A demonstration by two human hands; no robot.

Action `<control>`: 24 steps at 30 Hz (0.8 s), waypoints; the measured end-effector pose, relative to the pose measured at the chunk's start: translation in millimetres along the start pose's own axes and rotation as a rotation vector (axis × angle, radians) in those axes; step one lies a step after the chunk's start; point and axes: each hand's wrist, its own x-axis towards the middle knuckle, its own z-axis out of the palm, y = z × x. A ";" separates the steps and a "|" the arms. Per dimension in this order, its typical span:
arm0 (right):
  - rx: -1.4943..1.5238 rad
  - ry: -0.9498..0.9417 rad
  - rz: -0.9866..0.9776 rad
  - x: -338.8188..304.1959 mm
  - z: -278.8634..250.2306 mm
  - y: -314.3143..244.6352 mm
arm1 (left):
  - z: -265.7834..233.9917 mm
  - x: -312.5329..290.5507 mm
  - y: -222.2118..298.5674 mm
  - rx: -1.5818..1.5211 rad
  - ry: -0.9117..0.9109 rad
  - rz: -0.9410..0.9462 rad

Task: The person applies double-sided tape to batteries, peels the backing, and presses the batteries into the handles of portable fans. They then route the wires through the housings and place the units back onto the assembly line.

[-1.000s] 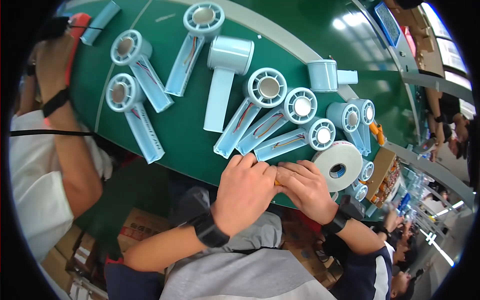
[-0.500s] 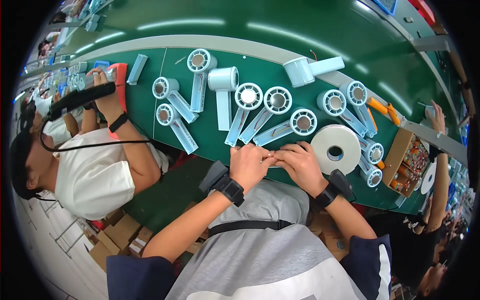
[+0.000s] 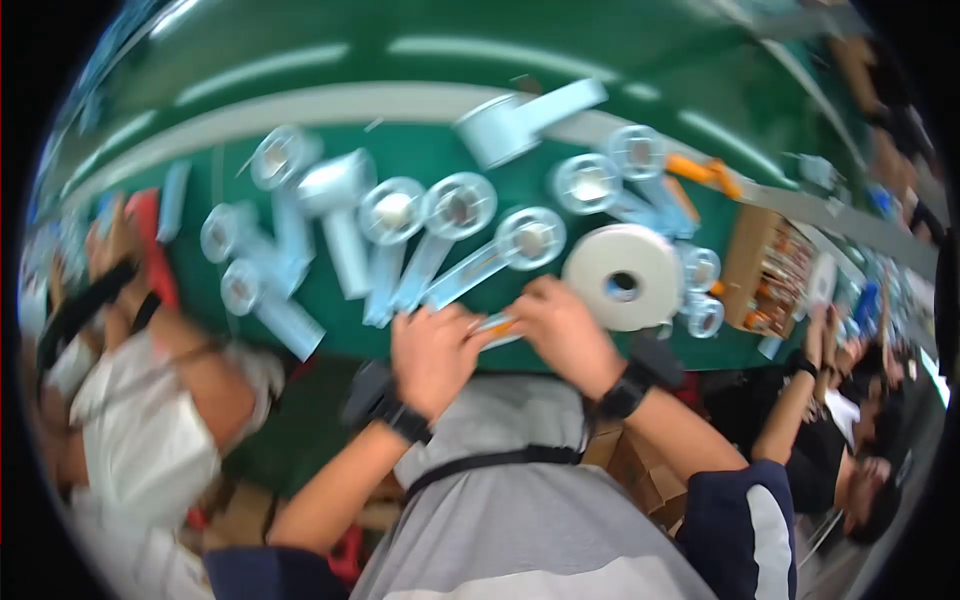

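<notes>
Between my hands, at the table's near edge, is a small light-blue casing piece (image 3: 495,337) with an orange part along it; motion blur hides its details. My left hand (image 3: 432,352) is closed on its left end. The fingers of my right hand (image 3: 563,325) pinch its other end. Just beyond my hands lie several light-blue handheld fan bodies with round grilles, the nearest fan (image 3: 530,240) having its handle pointing toward my left hand. A big white roll of tape (image 3: 590,285) lies flat beside my right hand.
A cardboard box (image 3: 752,270) of orange cylindrical parts with wires stands at the right. Orange cylinders (image 3: 703,174) lie near the table's back rail. A fan housing (image 3: 497,132) rests against that rail. Co-workers sit close on both sides; the left one's arm (image 3: 190,340) reaches the table.
The whole view has swung, so the table's things sit further left in the picture. My hands have drawn slightly apart, showing the light-blue piece with its orange part between them.
</notes>
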 end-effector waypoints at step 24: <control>-0.448 0.876 0.135 -115.4 -32.3 46.7 | -157.0 185.9 -8.4 0.672 0.652 0.106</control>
